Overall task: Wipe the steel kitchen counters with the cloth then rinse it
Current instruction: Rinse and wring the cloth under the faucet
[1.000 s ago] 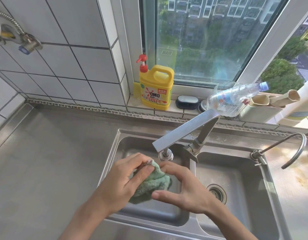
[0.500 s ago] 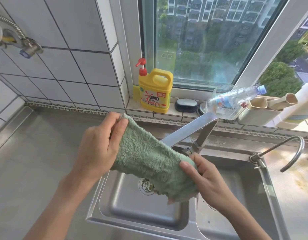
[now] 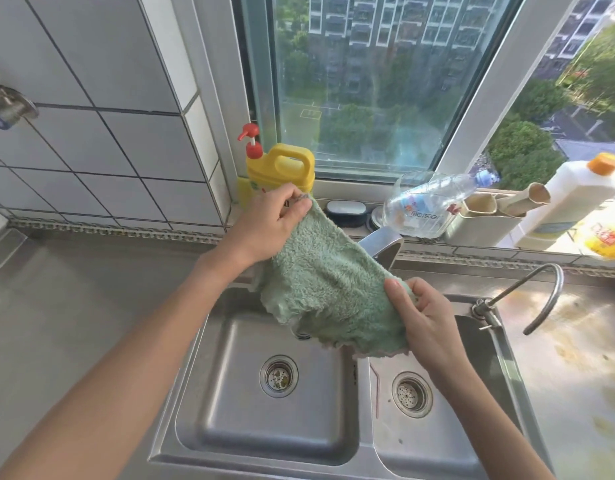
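Observation:
A green fluffy cloth (image 3: 330, 289) hangs spread out above the double steel sink (image 3: 264, 427). My left hand (image 3: 271, 226) pinches its upper corner, up near the window sill. My right hand (image 3: 423, 317) grips its lower right edge over the divider between the two basins. The cloth covers most of the flat steel faucet (image 3: 382, 244); only its base shows. Steel counter (image 3: 74, 306) lies to the left of the sink, and a stained stretch of counter (image 3: 576, 358) to the right.
On the sill stand a yellow detergent jug with a red pump (image 3: 282, 168), a black soap dish (image 3: 344, 211), a clear plastic bottle lying on its side (image 3: 427, 206), a beige holder (image 3: 479, 223) and a white bottle (image 3: 569, 202). A thin curved tap (image 3: 538, 292) rises right of the sink.
The cloth was bunched between both hands down in the left basin; now it is lifted and stretched open, my left hand raised toward the sill and my right hand holding the lower edge.

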`<state>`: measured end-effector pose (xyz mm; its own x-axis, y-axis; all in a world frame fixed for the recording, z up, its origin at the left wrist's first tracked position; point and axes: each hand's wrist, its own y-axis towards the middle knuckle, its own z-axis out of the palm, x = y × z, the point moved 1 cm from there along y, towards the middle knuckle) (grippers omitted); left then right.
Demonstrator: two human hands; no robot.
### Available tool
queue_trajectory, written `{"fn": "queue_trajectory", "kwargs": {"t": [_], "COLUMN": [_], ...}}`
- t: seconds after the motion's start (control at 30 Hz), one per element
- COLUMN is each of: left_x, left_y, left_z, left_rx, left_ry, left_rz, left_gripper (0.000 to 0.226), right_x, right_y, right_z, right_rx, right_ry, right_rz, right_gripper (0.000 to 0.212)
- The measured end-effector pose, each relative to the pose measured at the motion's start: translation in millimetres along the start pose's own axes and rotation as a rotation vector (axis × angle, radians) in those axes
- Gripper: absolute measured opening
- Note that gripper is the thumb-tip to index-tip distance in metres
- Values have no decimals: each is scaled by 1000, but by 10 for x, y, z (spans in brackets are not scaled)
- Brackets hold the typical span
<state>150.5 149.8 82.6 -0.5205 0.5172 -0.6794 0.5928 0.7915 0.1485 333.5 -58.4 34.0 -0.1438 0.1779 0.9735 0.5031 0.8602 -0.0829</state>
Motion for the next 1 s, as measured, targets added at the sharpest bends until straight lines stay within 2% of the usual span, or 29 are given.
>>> {"fn": "queue_trajectory", "kwargs": {"t": [0.1,0.2,0.3,0.43,0.6,0.77,1.0], "left_x": [78,65,-39,-166,-245,-232,-182], "left_y": [-100,-356,-729,-1086,-1085,-968,-994], "left_z": [167,203,172,153,185,172,229], "left_rx": [-34,-109,-106,-22,-127,-134,-105], "left_ry": [132,121,9,28,14,-46,-105], "left_rz": [-70,-30,27,34,58,48,-37], "left_gripper": [33,27,28,33,19,19,17], "right_x": [-102,-41,138,288,352,476,419], "right_y": [48,104,238,412,425,512,544], "right_z": [39,61,83,118,171,144,91], "right_rx": [-3,-45,-98,-35,44,13,67], "right_ry": [-178,-247,-340,-492,-636,-612,-582], "right_rz": [-41,-137,-290,-348,-448,-440,-405], "right_gripper": [45,21,18,27,22,19,18]}}
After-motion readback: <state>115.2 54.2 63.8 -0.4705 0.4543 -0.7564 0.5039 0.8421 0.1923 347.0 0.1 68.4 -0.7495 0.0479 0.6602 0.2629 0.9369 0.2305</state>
